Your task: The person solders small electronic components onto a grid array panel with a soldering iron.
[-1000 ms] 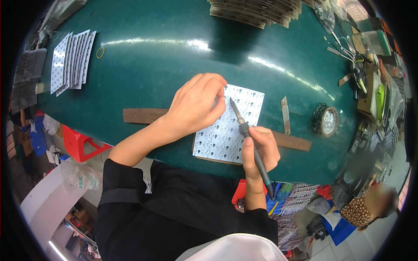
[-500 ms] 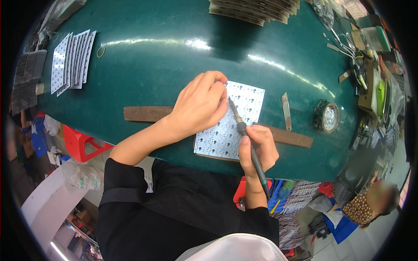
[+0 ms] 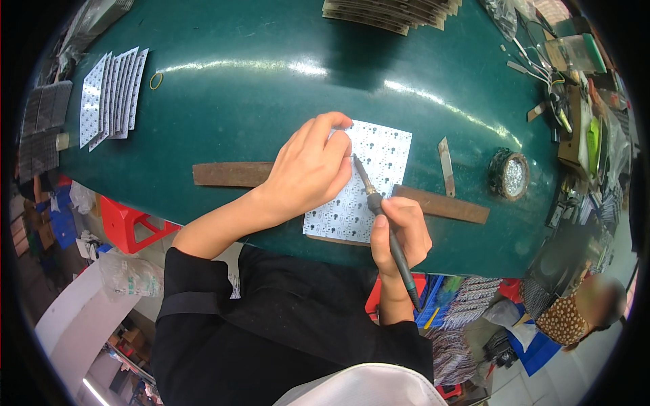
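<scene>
A white circuit board (image 3: 345, 210) with rows of small dark marks lies on the table in front of me, over a brown wooden strip (image 3: 440, 204). My right hand (image 3: 406, 237) grips a soldering iron (image 3: 393, 240) like a pen, its tip at the board's middle, close to my left fingers. Across the board's left part rests my left hand (image 3: 311, 159), fingers curled and pinched together. Whatever those fingertips hold is too small or hidden to make out.
Right of the board are a flat metal blade (image 3: 445, 167) and a round tin (image 3: 508, 174) with shiny contents. A row of white boards (image 3: 112, 98) and a rubber band (image 3: 156, 81) lie at left. Stacked boards (image 3: 393, 13) stand at the far edge. Cables and boxes crowd the right; a person (image 3: 569, 314) is beyond.
The board has slid slightly away from me. The iron's tip has shifted a little on the board, while my left hand keeps nearly the same place and grip.
</scene>
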Motion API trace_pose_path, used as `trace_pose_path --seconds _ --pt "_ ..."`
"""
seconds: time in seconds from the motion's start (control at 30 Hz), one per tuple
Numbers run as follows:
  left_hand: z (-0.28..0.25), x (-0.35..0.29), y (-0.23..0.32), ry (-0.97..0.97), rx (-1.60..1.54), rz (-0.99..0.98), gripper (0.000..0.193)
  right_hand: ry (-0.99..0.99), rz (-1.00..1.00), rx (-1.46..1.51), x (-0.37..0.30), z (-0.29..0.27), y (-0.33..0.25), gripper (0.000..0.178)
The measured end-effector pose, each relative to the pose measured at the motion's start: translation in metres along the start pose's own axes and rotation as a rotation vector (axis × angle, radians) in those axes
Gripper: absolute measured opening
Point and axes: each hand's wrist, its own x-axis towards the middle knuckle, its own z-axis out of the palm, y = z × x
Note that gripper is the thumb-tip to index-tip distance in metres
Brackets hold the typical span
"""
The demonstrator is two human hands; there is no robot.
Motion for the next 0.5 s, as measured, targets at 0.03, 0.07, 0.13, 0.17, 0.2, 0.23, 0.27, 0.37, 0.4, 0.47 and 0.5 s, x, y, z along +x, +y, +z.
trace_pose_path --seconds 0.03,0.07,0.13,0.17,0.2,0.23,0.27,0.37,0.4,0.47,0.5 --pt "0.0 0.0 0.001 -0.011 -0.004 -0.013 0.017 0.001 -0.001 0.003 -0.001 0.0 0.0 0.02" --pt "0.001 -0.001 0.001 -0.022 -0.008 -0.025 0.016 0.001 -0.002 0.007 -0.002 0.0 0.001 0.02" --pt "0.0 -0.001 0.002 -0.03 -0.021 -0.035 0.016 0.002 -0.021 0.002 -0.004 0.001 0.001 0.02" --pt "0.0 -0.002 0.003 -0.039 -0.035 -0.044 0.015 0.002 -0.041 -0.005 -0.005 0.0 0.001 0.02" --pt "-0.001 -0.002 0.002 -0.04 -0.035 -0.043 0.015 0.004 -0.04 -0.005 -0.007 0.0 0.001 0.02" --pt "-0.003 -0.002 0.001 -0.053 -0.044 -0.038 0.014 0.005 -0.041 -0.003 -0.009 -0.001 0.001 0.019" --pt "-0.005 -0.001 -0.001 -0.066 -0.054 -0.031 0.013 0.007 -0.043 -0.004 -0.009 -0.002 0.001 0.018" --pt "-0.023 0.005 -0.001 -0.142 -0.289 -0.153 0.011 0.1 -0.012 -0.074 -0.011 -0.022 0.001 0.018" --pt "-0.026 0.007 -0.001 -0.084 -0.298 -0.215 0.01 0.216 0.014 -0.159 -0.013 -0.032 0.006 0.02" --pt "-0.038 0.005 0.002 -0.119 -0.345 -0.311 0.01 0.48 0.133 -0.357 -0.008 -0.056 0.015 0.022" --pt "-0.041 0.001 0.001 -0.136 -0.368 -0.332 0.011 0.621 0.226 -0.464 -0.001 -0.067 0.018 0.023"
